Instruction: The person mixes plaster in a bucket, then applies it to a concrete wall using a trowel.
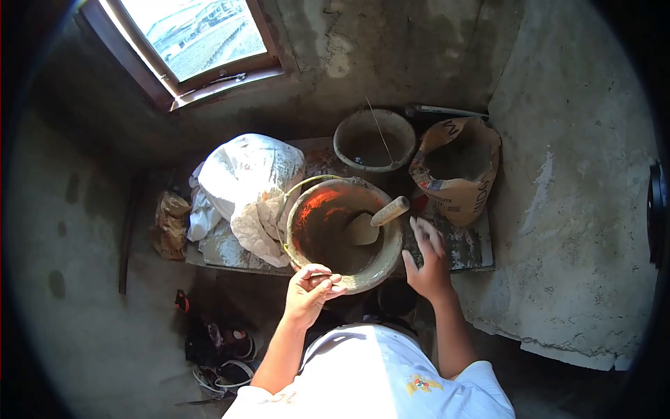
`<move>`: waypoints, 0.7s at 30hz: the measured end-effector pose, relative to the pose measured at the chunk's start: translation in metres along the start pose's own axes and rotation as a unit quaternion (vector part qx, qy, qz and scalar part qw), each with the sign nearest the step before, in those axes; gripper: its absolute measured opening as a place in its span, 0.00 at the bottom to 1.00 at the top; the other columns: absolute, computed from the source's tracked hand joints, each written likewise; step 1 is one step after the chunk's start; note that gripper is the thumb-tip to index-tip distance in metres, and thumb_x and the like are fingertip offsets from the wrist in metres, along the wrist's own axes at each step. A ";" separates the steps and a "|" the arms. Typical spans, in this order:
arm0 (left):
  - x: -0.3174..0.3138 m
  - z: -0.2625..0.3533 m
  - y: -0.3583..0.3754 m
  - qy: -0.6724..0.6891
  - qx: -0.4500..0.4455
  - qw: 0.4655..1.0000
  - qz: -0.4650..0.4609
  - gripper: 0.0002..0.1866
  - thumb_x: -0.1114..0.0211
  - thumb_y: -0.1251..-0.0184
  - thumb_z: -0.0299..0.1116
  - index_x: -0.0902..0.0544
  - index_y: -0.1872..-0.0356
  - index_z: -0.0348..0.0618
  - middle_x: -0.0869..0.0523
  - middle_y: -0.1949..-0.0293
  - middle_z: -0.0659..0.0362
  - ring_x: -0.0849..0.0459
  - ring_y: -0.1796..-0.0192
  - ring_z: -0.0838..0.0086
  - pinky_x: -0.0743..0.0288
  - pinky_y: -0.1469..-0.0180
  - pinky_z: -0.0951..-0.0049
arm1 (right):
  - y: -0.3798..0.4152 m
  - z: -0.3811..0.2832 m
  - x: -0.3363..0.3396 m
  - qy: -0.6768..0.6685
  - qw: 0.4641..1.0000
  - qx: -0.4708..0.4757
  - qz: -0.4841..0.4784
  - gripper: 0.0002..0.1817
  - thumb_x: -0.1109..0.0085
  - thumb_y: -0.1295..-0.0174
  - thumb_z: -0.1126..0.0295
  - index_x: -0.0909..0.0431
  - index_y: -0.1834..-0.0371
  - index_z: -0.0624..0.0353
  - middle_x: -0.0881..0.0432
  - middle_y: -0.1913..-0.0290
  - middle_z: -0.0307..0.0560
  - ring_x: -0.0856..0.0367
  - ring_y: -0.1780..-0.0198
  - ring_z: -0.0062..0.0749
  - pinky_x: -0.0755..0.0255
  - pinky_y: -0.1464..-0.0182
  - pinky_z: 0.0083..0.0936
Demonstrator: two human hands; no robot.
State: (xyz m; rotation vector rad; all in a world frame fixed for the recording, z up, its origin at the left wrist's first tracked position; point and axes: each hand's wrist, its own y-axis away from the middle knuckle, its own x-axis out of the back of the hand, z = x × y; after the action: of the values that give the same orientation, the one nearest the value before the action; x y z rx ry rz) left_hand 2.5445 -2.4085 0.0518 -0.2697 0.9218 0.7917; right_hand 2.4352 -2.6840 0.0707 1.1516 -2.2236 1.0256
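Observation:
An orange bucket [307, 216] caked with grey mortar stands on a low board in front of me. A trowel [377, 220] with a wooden handle leans inside it, blade down in the mix. My left hand [310, 290] grips the near rim of the bucket, fingers curled over the edge. My right hand [426, 262] hovers just right of the bucket, fingers spread, holding nothing and slightly blurred. The trowel handle lies a short way up and left of that hand.
A second grey bucket [375, 140] and an open cement bag [460, 167] stand behind. A white sack [251, 181] lies to the left on the board [467, 248]. Sandals [223, 356] sit on the floor at lower left. A window [199, 38] opens above; rough walls close in.

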 end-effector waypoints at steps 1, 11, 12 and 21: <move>0.002 -0.001 0.006 -0.075 -0.005 0.996 0.040 0.11 0.32 0.29 0.16 0.18 0.49 0.35 0.09 0.55 0.46 0.06 0.53 0.60 0.08 0.46 0.55 | -0.008 0.006 -0.002 0.001 1.000 0.002 -0.003 0.39 0.31 0.40 0.73 0.31 0.22 0.57 0.27 0.30 0.61 0.26 0.32 0.59 0.33 0.28 0.48; 0.034 0.004 0.013 -0.233 -0.140 0.931 0.244 0.08 0.27 0.28 0.27 0.18 0.58 0.36 0.10 0.67 0.54 0.09 0.67 0.72 0.12 0.62 0.72 | -0.081 0.002 -0.009 0.028 0.984 -0.068 -0.161 0.21 0.27 0.40 0.60 0.16 0.47 0.59 0.12 0.55 0.60 0.11 0.54 0.59 0.18 0.49 0.49; 0.035 0.004 0.010 -0.243 -0.149 0.921 0.264 0.08 0.27 0.28 0.27 0.18 0.57 0.36 0.10 0.67 0.55 0.09 0.67 0.72 0.12 0.62 0.72 | -0.082 -0.006 -0.005 0.022 0.977 -0.064 -0.203 0.19 0.27 0.40 0.58 0.15 0.54 0.61 0.12 0.55 0.64 0.11 0.52 0.60 0.17 0.48 0.49; 0.051 -0.007 -0.015 -0.114 -0.024 0.963 0.243 0.28 0.43 0.18 0.53 0.27 0.29 0.44 0.16 0.36 0.56 0.14 0.39 0.64 0.19 0.37 0.54 | -0.104 -0.052 -0.035 0.294 0.863 0.131 -0.389 0.10 0.28 0.48 0.64 0.09 0.64 0.54 0.08 0.60 0.49 0.07 0.54 0.41 0.16 0.52 0.36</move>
State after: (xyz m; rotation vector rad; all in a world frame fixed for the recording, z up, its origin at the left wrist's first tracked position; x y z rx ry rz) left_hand 2.5691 -2.3974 0.0054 0.0142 0.7565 1.2715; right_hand 2.5427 -2.6654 0.1238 1.4201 -1.0074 1.1139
